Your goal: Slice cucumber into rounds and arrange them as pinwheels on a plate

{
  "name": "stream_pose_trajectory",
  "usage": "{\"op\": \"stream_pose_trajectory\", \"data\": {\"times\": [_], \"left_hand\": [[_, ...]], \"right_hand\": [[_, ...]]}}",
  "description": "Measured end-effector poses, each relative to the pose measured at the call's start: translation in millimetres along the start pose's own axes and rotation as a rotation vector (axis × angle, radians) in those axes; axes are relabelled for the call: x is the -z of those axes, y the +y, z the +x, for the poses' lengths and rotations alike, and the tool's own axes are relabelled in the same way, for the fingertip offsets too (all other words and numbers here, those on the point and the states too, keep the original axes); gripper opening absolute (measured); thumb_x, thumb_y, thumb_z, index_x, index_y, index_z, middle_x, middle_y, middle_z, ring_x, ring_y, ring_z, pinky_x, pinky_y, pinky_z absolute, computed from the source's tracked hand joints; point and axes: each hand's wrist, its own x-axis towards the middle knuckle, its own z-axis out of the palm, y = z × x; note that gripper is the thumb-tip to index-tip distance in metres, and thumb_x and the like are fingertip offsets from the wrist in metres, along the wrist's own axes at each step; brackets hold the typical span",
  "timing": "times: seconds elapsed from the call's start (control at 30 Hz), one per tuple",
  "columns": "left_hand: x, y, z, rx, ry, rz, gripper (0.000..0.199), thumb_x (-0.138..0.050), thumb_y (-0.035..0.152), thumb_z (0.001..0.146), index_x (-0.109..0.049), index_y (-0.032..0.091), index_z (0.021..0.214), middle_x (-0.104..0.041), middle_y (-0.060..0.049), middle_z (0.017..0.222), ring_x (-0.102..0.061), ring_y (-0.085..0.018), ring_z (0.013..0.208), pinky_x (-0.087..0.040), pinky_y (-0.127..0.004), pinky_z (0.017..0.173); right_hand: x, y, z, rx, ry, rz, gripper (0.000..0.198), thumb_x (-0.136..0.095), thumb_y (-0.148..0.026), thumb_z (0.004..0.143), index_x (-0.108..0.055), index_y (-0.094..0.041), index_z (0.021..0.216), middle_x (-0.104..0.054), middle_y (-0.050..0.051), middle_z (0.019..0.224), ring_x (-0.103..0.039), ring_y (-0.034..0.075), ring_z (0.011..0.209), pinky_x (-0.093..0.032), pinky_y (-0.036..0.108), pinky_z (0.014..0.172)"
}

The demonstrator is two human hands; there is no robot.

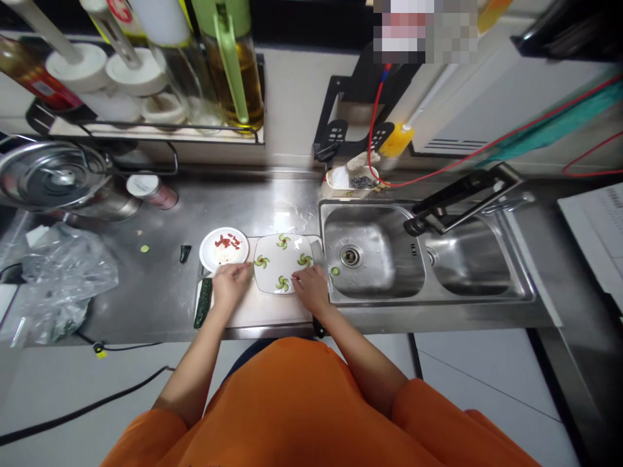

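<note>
A white squarish plate [276, 261] lies on a pale cutting board [272, 314]. Green pinwheels of cucumber slices [283, 241] sit near its sides, some with a red centre. By the plate's left side is my left hand [232, 283], fingers closed; whatever they may hold is hidden. My right hand [312, 288] reaches over the lower right of the plate. Its fingertips are pinched beside the lowest pinwheel, and a tiny reddish bit seems to show there. A round white plate [206, 255] with red pieces [228, 242] stands at the upper left. A cucumber length [203, 303] rests left of my left hand.
A double steel sink [374, 259] adjoins the board on the right, with a folded black faucet [450, 198]. On the counter at left are a cucumber end [185, 253], a plastic bag [68, 272], a can [153, 191] and a steel pot [63, 175]. Above hangs a condiment rack [170, 130].
</note>
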Motion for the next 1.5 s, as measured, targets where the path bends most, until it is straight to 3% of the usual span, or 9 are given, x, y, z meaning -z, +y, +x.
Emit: {"op": "stream_pose_trajectory", "data": {"times": [0.13, 0.3, 0.67, 1.5], "left_hand": [[-19.0, 18.0, -21.5, -0.245, -0.182, -0.130, 0.012, -0.058, 0.025, 0.079, -0.070, 0.021, 0.076, -0.070, -0.004, 0.080, -0.060, -0.018, 0.080, -0.047, -0.032, 0.078], [-38.9, 26.0, -29.3, -0.340, -0.257, -0.159, 0.007, -0.063, 0.024, 0.079, -0.069, 0.021, 0.075, -0.068, -0.003, 0.075, -0.059, -0.017, 0.076, -0.046, -0.032, 0.076], [-52.8, 23.5, -29.3, -0.350, -0.294, -0.130, 0.010, -0.062, 0.027, 0.080, -0.069, 0.022, 0.075, -0.068, -0.003, 0.073, -0.059, -0.017, 0.073, -0.046, -0.032, 0.075], [-53.9, 26.0, -27.1, -0.397, -0.352, 0.002, 0.016, -0.059, 0.025, 0.082, -0.071, 0.022, 0.072, -0.063, -0.004, 0.067, -0.056, -0.017, 0.072, -0.043, -0.032, 0.075]], "right_hand": [[-5.2, -0.4, 0.8, 0.024, -0.061, 0.034, 0.017, -0.056, -0.026, 0.087, -0.070, -0.023, 0.095, -0.067, 0.002, 0.088, -0.050, 0.018, 0.091, -0.030, 0.030, 0.079], [-10.6, 1.4, 0.9, 0.052, -0.106, 0.050, 0.018, -0.055, -0.029, 0.089, -0.071, -0.024, 0.094, -0.068, 0.001, 0.088, -0.053, 0.015, 0.087, -0.031, 0.028, 0.079], [-20.8, 2.7, 0.4, -0.019, -0.128, 0.011, 0.016, -0.057, -0.032, 0.087, -0.073, -0.028, 0.089, -0.069, 0.000, 0.084, -0.052, 0.018, 0.088, -0.032, 0.028, 0.074], [-24.8, -1.6, 0.9, -0.064, -0.159, -0.062, 0.021, -0.053, -0.033, 0.088, -0.071, -0.026, 0.081, -0.066, 0.002, 0.085, -0.048, 0.021, 0.093, -0.027, 0.029, 0.067]]}}
